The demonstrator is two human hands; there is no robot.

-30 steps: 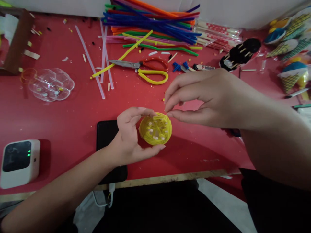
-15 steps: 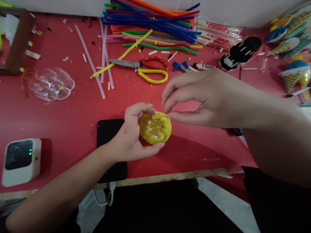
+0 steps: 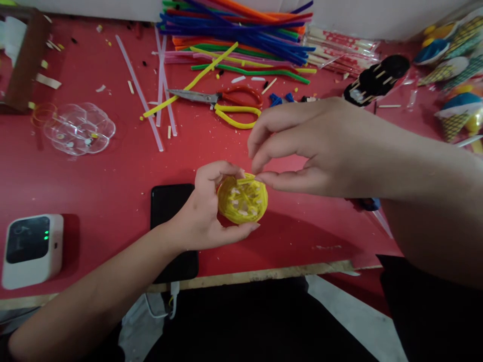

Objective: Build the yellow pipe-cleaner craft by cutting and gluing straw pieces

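Note:
A small round yellow basket-like piece [image 3: 251, 193], wound from fuzzy pipe cleaner with pale stick ends showing inside, sits in my left hand [image 3: 211, 206]. My left thumb lies along its near side and the fingers curl round its far left side. My right hand [image 3: 298, 151] reaches in from the right, thumb and fingertips pinched at the far rim. There a short length of yellow pipe cleaner [image 3: 246, 180] lies across the top, its end at those fingertips. Part of the grip is hidden by the fingers.
Scissors [image 3: 215, 98] with red and yellow handles lie beyond, near pink strips [image 3: 139, 93] and a pile of coloured pipe cleaners [image 3: 237, 30]. A black phone [image 3: 169, 201] is under my left wrist. A clear flower-shaped tray [image 3: 79, 128] and a white device [image 3: 32, 251] stand left.
Both hands keep their hold with hardly any movement. The yellow piece tilts slightly and shifts a little to the right, and my right hand shifts slightly left.

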